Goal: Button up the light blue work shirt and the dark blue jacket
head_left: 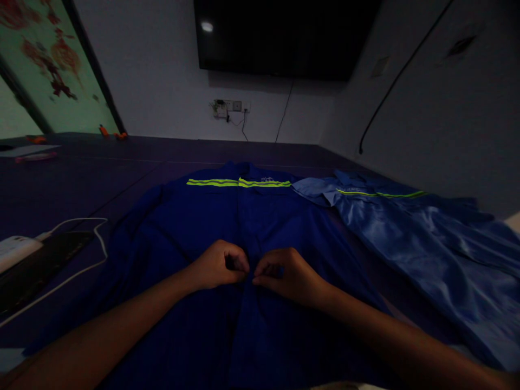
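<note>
A dark blue work jacket (pixel 195 216) with yellow-green reflective stripes across the chest lies spread out, its collar toward the wall. Both hands meet at its front placket, about halfway down. My left hand (pixel 221 265) is closed in a pinch at the left side of the front opening. Opposite it, my right hand (pixel 290 276) curls thumb and fingers together on the placket cloth. The dim light hides any button between the fingertips. To the right lies a lighter blue work shirt (pixel 377 227), also with a yellow-green stripe.
At the left, a white power strip (pixel 18 250) with a white cable rests by a dark flat object (pixel 44 271). Small orange items (pixel 111 133) lie on the purple surface (pixel 142 154) near the glass panel. A television (pixel 284 38) hangs above wall sockets (pixel 231 106).
</note>
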{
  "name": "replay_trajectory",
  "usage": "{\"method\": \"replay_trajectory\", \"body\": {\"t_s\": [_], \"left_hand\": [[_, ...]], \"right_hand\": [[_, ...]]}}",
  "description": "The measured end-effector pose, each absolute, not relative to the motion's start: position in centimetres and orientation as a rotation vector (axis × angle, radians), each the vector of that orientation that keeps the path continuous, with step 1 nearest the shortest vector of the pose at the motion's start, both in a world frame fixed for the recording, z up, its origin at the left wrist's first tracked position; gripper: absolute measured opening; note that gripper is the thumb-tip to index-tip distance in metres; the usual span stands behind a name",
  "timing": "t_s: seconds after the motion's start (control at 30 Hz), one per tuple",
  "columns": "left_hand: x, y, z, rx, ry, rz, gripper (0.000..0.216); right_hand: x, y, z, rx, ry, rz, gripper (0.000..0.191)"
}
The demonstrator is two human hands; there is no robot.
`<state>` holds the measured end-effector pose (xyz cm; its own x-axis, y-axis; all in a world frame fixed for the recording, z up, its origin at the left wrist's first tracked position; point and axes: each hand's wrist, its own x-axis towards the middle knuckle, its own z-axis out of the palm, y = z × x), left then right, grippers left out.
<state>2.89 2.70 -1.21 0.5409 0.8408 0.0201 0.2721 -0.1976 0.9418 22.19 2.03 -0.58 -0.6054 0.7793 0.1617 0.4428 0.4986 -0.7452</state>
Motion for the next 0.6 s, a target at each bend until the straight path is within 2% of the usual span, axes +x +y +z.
{"method": "replay_trajectory", "body": {"t_s": [0.6], "left_hand": [[3.02, 2.45, -1.55, 1.721, 0.936, 0.724, 0.008]], "right_hand": [[22.18, 2.1, -1.2, -1.067, -2.308, 0.786, 0.013]]}}
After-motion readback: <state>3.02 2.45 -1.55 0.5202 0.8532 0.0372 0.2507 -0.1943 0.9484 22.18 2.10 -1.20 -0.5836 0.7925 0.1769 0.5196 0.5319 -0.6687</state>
